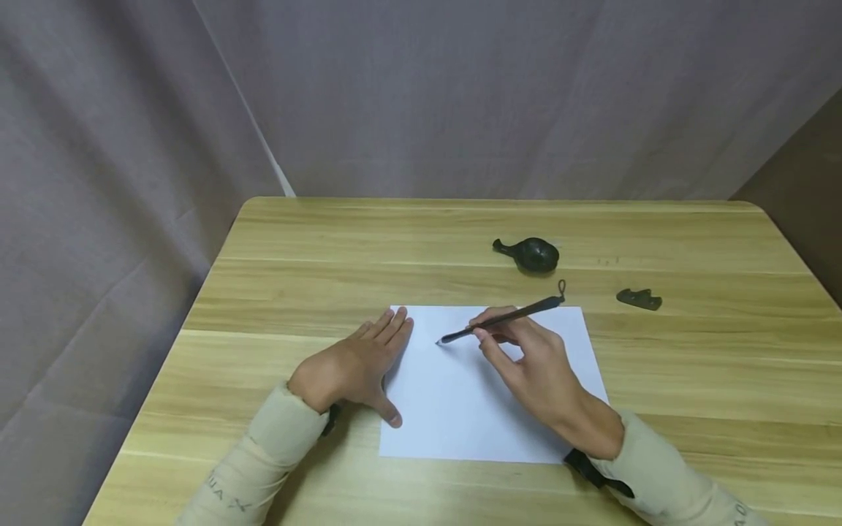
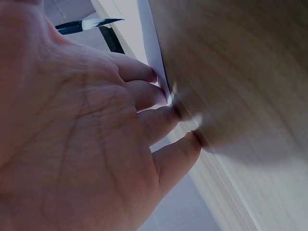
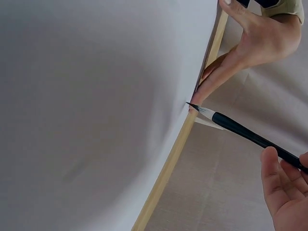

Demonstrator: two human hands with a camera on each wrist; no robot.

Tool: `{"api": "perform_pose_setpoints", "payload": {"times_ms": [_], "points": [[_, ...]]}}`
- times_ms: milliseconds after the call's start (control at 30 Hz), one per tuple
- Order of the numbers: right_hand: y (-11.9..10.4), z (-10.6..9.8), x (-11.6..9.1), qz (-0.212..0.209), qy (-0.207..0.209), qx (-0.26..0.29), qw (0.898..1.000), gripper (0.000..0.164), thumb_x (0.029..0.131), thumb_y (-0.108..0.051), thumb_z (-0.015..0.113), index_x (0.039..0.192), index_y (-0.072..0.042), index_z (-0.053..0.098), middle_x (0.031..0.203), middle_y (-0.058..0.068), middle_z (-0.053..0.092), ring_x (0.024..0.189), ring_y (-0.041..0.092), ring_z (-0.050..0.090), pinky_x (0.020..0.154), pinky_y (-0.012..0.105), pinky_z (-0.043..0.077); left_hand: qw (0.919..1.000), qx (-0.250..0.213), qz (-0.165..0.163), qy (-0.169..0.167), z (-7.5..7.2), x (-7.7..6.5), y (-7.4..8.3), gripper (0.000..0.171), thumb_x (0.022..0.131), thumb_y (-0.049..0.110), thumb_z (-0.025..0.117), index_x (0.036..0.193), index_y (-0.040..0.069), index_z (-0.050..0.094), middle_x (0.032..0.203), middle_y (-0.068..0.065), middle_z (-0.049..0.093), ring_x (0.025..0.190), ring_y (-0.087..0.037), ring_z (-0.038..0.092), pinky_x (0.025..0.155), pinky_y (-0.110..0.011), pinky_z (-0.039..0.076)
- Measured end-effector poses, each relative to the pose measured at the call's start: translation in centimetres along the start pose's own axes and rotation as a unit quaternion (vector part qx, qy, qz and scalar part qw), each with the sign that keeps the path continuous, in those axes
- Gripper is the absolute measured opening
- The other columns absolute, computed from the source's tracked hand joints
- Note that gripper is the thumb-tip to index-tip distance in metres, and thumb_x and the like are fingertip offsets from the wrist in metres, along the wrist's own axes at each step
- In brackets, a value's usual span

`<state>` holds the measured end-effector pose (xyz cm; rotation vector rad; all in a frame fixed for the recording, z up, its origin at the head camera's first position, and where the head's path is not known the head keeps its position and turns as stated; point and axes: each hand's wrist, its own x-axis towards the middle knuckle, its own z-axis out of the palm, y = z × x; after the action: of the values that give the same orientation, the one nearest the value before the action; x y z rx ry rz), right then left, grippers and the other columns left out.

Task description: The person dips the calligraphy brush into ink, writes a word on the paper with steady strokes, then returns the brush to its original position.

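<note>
A white sheet of paper (image 1: pixel 447 416) lies on the wooden table. The left hand (image 1: pixel 358 365) rests at the sheet's left edge, fingers extended and thumb spread onto the paper. In the left wrist view its palm (image 2: pixel 91 120) faces the camera, and the fingertips meet the sheet's edge and the wood. The right hand (image 1: pixel 539 365) pinches a dark ink brush (image 1: pixel 509 317) with a hanging loop at its end. In the right wrist view the brush (image 3: pixel 255 138) has pale bristles with a dark tip, at or just above the paper; contact cannot be told.
Behind the paper sits a dark gourd-shaped object (image 1: pixel 536 256), its narrow neck pointing left. To the right lies a small dark notched piece (image 1: pixel 639 299), perhaps a brush rest. Grey curtains (image 1: pixel 460 95) hang behind the table (image 1: pixel 316 248).
</note>
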<state>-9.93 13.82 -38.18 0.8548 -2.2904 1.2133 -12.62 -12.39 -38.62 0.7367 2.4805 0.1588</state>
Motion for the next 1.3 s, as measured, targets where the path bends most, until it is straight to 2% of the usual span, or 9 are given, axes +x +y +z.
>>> {"api": "perform_pose_setpoints", "payload": {"times_ms": [367,467,567,767,933,1000,1100,1200,1300], "points": [[-1.1,0.0,-1.1,-0.012,-0.009,-0.009,1.0,0.032,0.086,0.012,0.078,0.113,-0.003,0.073,0.11,0.004,0.077,0.096,0.018,0.075,0.088,0.016,0.057,1.0,-0.004,0.0,-0.002,0.0,0.0,0.0,0.148,0.068,0.061,0.094,0.17,0.004,0.003,0.177,-0.014,-0.008,0.163,-0.03,-0.008,0.132,-0.047,0.008],[-1.7,-0.1,-1.7,-0.015,-0.022,-0.007,1.0,0.015,0.098,-0.005,0.075,0.113,-0.004,0.072,0.111,0.003,0.077,0.097,0.016,0.075,0.088,0.016,0.057,1.0,-0.004,0.003,-0.001,0.1,0.0,0.0,0.148,0.068,0.061,0.095,0.169,0.003,0.004,0.177,-0.015,-0.007,0.163,-0.031,-0.007,0.132,-0.047,0.008],[-2.3,-0.1,-2.2,-0.021,-0.031,-0.001,0.999,0.019,0.106,-0.022,0.066,0.112,-0.005,0.071,0.109,0.003,0.077,0.095,0.015,0.073,0.088,0.016,0.057,1.0,-0.002,0.005,-0.002,0.0,0.1,0.0,0.147,0.069,0.061,0.094,0.169,0.003,0.004,0.177,-0.015,-0.007,0.163,-0.031,-0.007,0.132,-0.048,0.009],[-3.5,-0.2,-2.6,-0.028,-0.054,0.0,0.998,0.012,0.105,-0.015,0.067,0.114,-0.008,0.07,0.11,0.0,0.075,0.095,0.012,0.073,0.086,0.019,0.059,1.0,-0.003,0.001,-0.002,-0.1,0.1,0.0,0.148,0.068,0.061,0.094,0.169,0.003,0.003,0.177,-0.015,-0.008,0.163,-0.03,-0.008,0.132,-0.047,0.008],[-3.6,-0.6,-2.1,-0.027,-0.046,0.0,0.999,0.033,0.11,-0.034,0.054,0.115,-0.006,0.069,0.11,0.0,0.076,0.096,0.013,0.073,0.087,0.018,0.058,1.0,-0.005,0.0,0.0,-0.1,0.0,-0.1,0.149,0.068,0.061,0.095,0.169,0.003,0.003,0.177,-0.015,-0.008,0.163,-0.03,-0.008,0.132,-0.047,0.008],[-3.4,-0.8,-1.7,-0.019,-0.038,0.001,0.999,0.03,0.109,-0.031,0.057,0.115,-0.005,0.07,0.11,0.001,0.076,0.097,0.013,0.073,0.088,0.017,0.057,1.0,-0.008,0.002,0.001,-0.1,0.0,-0.1,0.148,0.068,0.06,0.095,0.169,0.002,0.003,0.177,-0.015,-0.008,0.163,-0.03,-0.007,0.132,-0.048,0.008],[-2.9,-1.0,-1.0,-0.011,-0.022,-0.001,1.0,0.015,0.103,-0.013,0.07,0.115,-0.004,0.071,0.111,0.002,0.076,0.098,0.015,0.074,0.088,0.016,0.057,0.9999,-0.011,0.006,0.002,-0.1,-0.1,-0.1,0.148,0.068,0.058,0.096,0.169,0.001,0.004,0.177,-0.017,-0.007,0.163,-0.031,-0.006,0.132,-0.049,0.009],[-2.3,-1.0,-0.4,-0.009,-0.01,-0.006,1.0,0.026,0.092,0.008,0.075,0.115,-0.003,0.071,0.11,0.004,0.076,0.095,0.016,0.075,0.088,0.016,0.058,0.9999,-0.014,0.007,0.001,-0.1,-0.1,-0.1,0.148,0.068,0.058,0.096,0.169,0.001,0.004,0.177,-0.017,-0.007,0.163,-0.031,-0.006,0.132,-0.049,0.009],[-1.8,-0.9,-0.2,-0.001,-0.004,-0.006,1.0,0.03,0.089,0.012,0.075,0.115,-0.001,0.07,0.109,0.006,0.075,0.093,0.017,0.076,0.088,0.016,0.058,0.9999,-0.014,0.003,-0.003,-0.1,-0.1,0.0,0.148,0.068,0.059,0.096,0.169,0.003,0.003,0.177,-0.015,-0.008,0.163,-0.03,-0.008,0.132,-0.048,0.008]]}}
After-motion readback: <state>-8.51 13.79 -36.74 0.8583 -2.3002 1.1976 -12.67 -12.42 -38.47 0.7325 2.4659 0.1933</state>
